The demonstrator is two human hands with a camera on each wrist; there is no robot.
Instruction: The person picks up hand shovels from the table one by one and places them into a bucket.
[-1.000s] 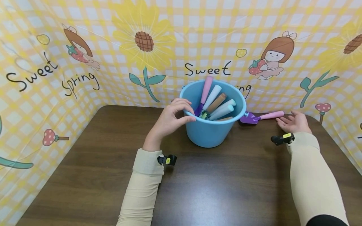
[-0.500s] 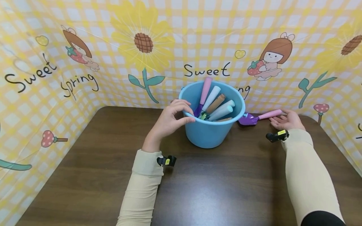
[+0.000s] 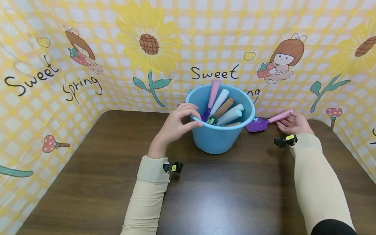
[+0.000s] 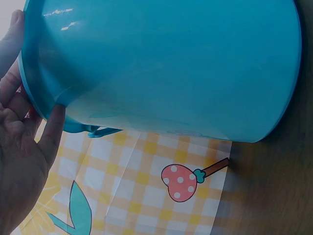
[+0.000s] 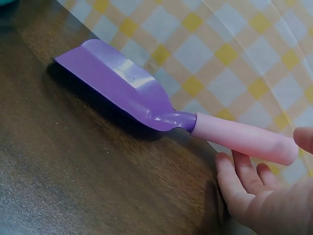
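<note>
A light blue bucket [image 3: 217,138] stands upright on the table, with several tool handles inside. My left hand [image 3: 180,122] grips its left rim, thumb outside and fingers over the edge; the left wrist view shows the bucket's wall [image 4: 171,73] beside that hand. Right of the bucket is a small shovel [image 3: 257,125] with a purple metal blade and a pink handle [image 5: 244,138]. My right hand [image 3: 295,124] holds the handle near its end, fingers beneath and thumb at the tip. The handle tilts up while the blade stays low by the table.
Inside the bucket, a pink handle [image 3: 214,93] leans highest, beside pale blue handles [image 3: 230,116] and a brown one [image 3: 224,107]. A yellow checked cloth [image 3: 164,19] hangs close behind the bucket and shovel. The dark wooden table [image 3: 220,192] spreads in front.
My right hand has moved left and closed in on the shovel's handle, whose end has risen. The left hand and the bucket have stayed in place.
</note>
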